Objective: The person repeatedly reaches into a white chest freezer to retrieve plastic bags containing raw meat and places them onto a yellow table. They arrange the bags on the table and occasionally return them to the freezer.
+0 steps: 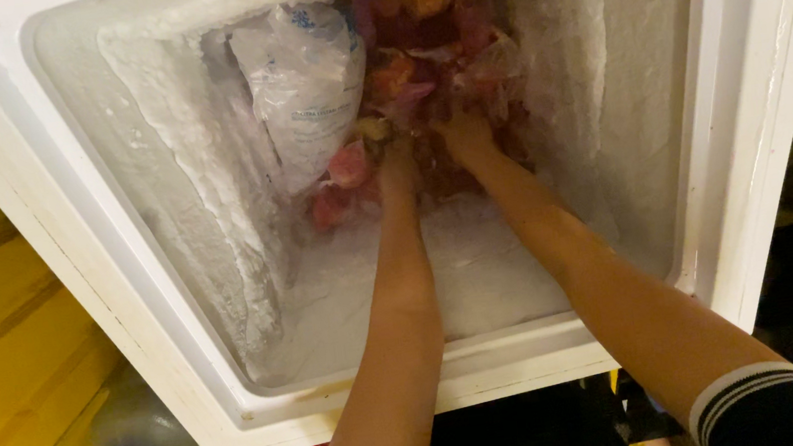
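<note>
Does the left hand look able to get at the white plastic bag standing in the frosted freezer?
Probably yes: the left hand is just beside the white plastic bag, with nothing between them.

fingertips of left hand (396, 164) and right hand (464, 134) buried among frozen bags (417, 59)

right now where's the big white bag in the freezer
In the head view the white bag stands at the back left of the frosted freezer, beside the reddish frozen packets, just left of the left hand.
</note>
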